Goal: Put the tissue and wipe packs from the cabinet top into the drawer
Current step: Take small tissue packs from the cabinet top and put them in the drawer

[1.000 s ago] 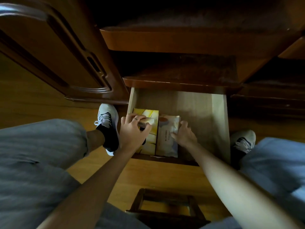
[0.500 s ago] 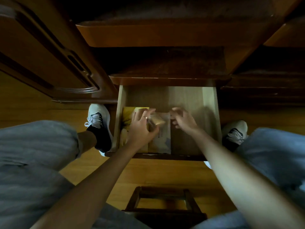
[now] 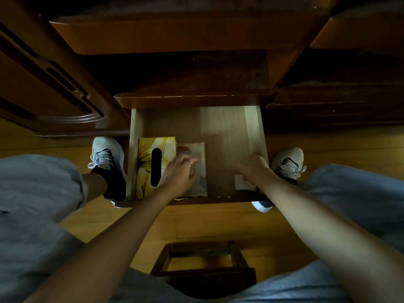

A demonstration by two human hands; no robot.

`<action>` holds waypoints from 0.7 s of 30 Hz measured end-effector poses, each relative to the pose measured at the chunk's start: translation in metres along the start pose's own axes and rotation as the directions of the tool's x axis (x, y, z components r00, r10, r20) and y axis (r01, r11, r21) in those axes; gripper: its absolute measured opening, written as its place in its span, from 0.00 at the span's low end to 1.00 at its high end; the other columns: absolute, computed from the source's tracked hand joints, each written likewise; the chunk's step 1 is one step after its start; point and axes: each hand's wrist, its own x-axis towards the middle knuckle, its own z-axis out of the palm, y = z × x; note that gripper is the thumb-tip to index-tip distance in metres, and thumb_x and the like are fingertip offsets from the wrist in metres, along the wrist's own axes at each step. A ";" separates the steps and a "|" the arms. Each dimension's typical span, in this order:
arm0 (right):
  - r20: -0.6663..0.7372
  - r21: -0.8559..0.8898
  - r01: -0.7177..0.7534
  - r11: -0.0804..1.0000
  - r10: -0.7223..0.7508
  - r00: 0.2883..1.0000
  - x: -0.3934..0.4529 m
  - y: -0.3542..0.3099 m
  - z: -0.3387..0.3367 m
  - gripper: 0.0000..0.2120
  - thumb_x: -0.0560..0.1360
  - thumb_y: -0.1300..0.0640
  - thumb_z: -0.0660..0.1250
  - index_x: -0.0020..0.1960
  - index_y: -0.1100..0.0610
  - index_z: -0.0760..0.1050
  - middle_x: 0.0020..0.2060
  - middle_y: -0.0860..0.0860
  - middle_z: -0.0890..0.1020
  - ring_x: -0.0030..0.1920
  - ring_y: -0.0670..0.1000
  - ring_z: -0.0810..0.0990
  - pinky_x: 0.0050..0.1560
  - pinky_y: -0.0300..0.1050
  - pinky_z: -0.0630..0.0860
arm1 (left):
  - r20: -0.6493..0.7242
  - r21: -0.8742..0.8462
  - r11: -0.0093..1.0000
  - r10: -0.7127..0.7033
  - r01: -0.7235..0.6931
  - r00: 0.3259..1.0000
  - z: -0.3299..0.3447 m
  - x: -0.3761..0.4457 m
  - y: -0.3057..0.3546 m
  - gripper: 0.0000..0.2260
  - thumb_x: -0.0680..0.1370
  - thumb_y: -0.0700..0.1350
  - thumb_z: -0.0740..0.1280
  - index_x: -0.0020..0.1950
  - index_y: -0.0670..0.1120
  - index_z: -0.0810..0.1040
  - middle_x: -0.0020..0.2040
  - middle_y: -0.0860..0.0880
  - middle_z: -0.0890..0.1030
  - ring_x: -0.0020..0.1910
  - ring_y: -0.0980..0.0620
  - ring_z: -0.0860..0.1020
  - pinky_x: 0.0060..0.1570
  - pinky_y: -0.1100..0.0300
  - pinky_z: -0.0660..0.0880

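Observation:
The light wooden drawer [image 3: 251, 127] stands pulled out below me. A yellow flowered tissue box [image 3: 148, 162] lies at its left side, and a pale wipe pack [image 3: 201, 171] lies flat beside it. My left hand [image 3: 178, 174] rests across the seam between the box and the wipe pack, fingers loosely bent, gripping nothing that I can make out. A small white pack [image 3: 241, 182] lies at the drawer's front right, partly under my right wrist. My right hand [image 3: 251, 167] hovers knuckles up by the drawer's right wall, with its fingertips hidden.
The dark cabinet top [image 3: 185, 73] juts out above the drawer. An open cabinet door [image 3: 54, 84] hangs at the left. My shoes [image 3: 105, 154] [image 3: 288, 162] flank the drawer on the wooden floor. A low wooden stool [image 3: 203, 265] stands between my knees.
The small pack my left hand held has left it, and a small white pack now lies at the drawer's front right. My right hand moved from the wipe pack to the right wall.

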 end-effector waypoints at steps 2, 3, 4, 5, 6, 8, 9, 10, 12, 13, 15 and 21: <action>0.002 -0.141 0.021 0.990 -0.021 1.000 0.002 -0.003 0.004 0.07 0.79 0.64 0.66 0.55 0.59 0.80 0.51 0.55 0.83 0.53 0.58 0.83 0.52 0.52 0.77 | -0.011 0.001 1.000 0.023 -0.023 1.000 0.001 -0.003 -0.004 0.19 0.79 0.50 0.67 0.70 0.51 0.75 0.68 0.49 0.72 0.69 0.47 0.70 0.68 0.52 0.69; 0.009 -0.179 0.047 0.983 -0.046 0.999 0.004 -0.002 0.006 0.07 0.80 0.64 0.65 0.55 0.59 0.80 0.52 0.55 0.83 0.53 0.57 0.83 0.52 0.52 0.78 | -0.018 0.009 0.999 0.034 -0.034 0.999 0.002 -0.004 -0.004 0.18 0.79 0.49 0.66 0.69 0.51 0.75 0.67 0.49 0.72 0.69 0.47 0.70 0.68 0.52 0.68; 0.017 -0.184 0.073 0.980 -0.071 0.997 0.005 -0.001 0.008 0.07 0.80 0.64 0.65 0.55 0.60 0.80 0.51 0.55 0.83 0.53 0.57 0.83 0.51 0.52 0.79 | -0.025 0.020 0.999 0.043 -0.043 0.999 0.003 -0.005 -0.004 0.18 0.80 0.49 0.66 0.69 0.51 0.76 0.67 0.49 0.73 0.68 0.48 0.70 0.67 0.52 0.68; 0.021 -0.166 0.093 0.982 -0.090 0.996 0.006 0.001 0.011 0.08 0.80 0.65 0.64 0.55 0.61 0.80 0.51 0.56 0.83 0.53 0.57 0.83 0.48 0.50 0.78 | -0.032 0.034 0.998 0.054 -0.053 0.998 0.004 -0.006 -0.004 0.17 0.80 0.49 0.66 0.69 0.50 0.76 0.66 0.49 0.73 0.68 0.47 0.70 0.67 0.52 0.68; 0.036 -0.123 0.102 0.987 -0.099 0.994 0.008 0.001 0.012 0.08 0.80 0.66 0.63 0.55 0.62 0.80 0.51 0.56 0.83 0.53 0.57 0.82 0.46 0.49 0.76 | -0.039 0.051 0.996 0.068 -0.066 0.997 0.005 -0.007 -0.005 0.17 0.80 0.49 0.65 0.68 0.49 0.77 0.65 0.49 0.74 0.67 0.47 0.70 0.67 0.52 0.68; 0.059 0.002 0.090 0.996 -0.090 0.994 0.010 0.002 0.012 0.08 0.80 0.67 0.62 0.55 0.62 0.79 0.49 0.56 0.81 0.50 0.57 0.81 0.43 0.47 0.73 | -0.034 0.096 0.990 0.103 -0.100 0.994 0.006 -0.008 -0.007 0.16 0.80 0.49 0.65 0.67 0.48 0.78 0.64 0.48 0.75 0.66 0.46 0.69 0.66 0.52 0.67; 0.065 0.063 0.065 0.996 -0.069 0.995 0.010 0.002 0.013 0.08 0.80 0.66 0.62 0.53 0.62 0.79 0.46 0.55 0.80 0.47 0.56 0.81 0.42 0.47 0.74 | -0.021 0.119 0.986 0.117 -0.114 0.993 0.006 -0.009 -0.009 0.16 0.80 0.48 0.65 0.67 0.48 0.78 0.64 0.48 0.75 0.66 0.46 0.69 0.67 0.52 0.66; 0.066 0.097 0.052 0.994 -0.059 0.996 0.009 0.002 0.012 0.07 0.80 0.66 0.62 0.52 0.61 0.79 0.43 0.54 0.79 0.44 0.54 0.80 0.41 0.47 0.76 | -0.007 0.137 0.983 0.126 -0.124 0.992 0.006 -0.010 -0.010 0.17 0.80 0.48 0.65 0.68 0.48 0.78 0.64 0.48 0.75 0.66 0.46 0.68 0.67 0.52 0.66; 0.068 0.057 0.064 0.996 -0.068 0.995 0.007 0.001 0.013 0.05 0.79 0.65 0.65 0.50 0.59 0.80 0.43 0.53 0.81 0.44 0.54 0.82 0.40 0.47 0.78 | 0.009 0.149 0.981 0.127 -0.127 0.992 0.005 -0.010 -0.011 0.17 0.80 0.48 0.64 0.69 0.48 0.77 0.65 0.49 0.74 0.67 0.47 0.67 0.68 0.53 0.64; 0.070 0.008 0.086 0.996 -0.086 0.994 0.004 0.001 0.014 0.05 0.78 0.65 0.67 0.50 0.59 0.80 0.46 0.53 0.82 0.46 0.54 0.83 0.41 0.47 0.77 | 0.011 0.140 0.983 0.123 -0.123 0.992 0.004 -0.010 -0.010 0.17 0.80 0.48 0.64 0.69 0.49 0.77 0.65 0.49 0.74 0.68 0.47 0.67 0.69 0.53 0.64; 0.016 -0.007 0.102 0.995 -0.102 0.995 0.002 0.001 0.019 0.07 0.77 0.63 0.69 0.53 0.56 0.81 0.50 0.53 0.83 0.49 0.55 0.83 0.46 0.48 0.80 | 0.001 0.098 0.989 0.112 -0.112 0.994 0.003 -0.010 -0.008 0.16 0.80 0.48 0.65 0.68 0.49 0.77 0.66 0.50 0.74 0.68 0.48 0.67 0.69 0.53 0.65; -0.023 0.323 0.095 0.941 -0.093 0.995 0.000 0.004 0.024 0.12 0.80 0.49 0.67 0.59 0.56 0.80 0.51 0.49 0.84 0.51 0.52 0.83 0.54 0.47 0.77 | -0.030 0.006 0.997 0.076 -0.076 0.997 -0.003 -0.014 -0.007 0.15 0.81 0.47 0.65 0.67 0.52 0.77 0.67 0.51 0.73 0.69 0.50 0.69 0.67 0.55 0.66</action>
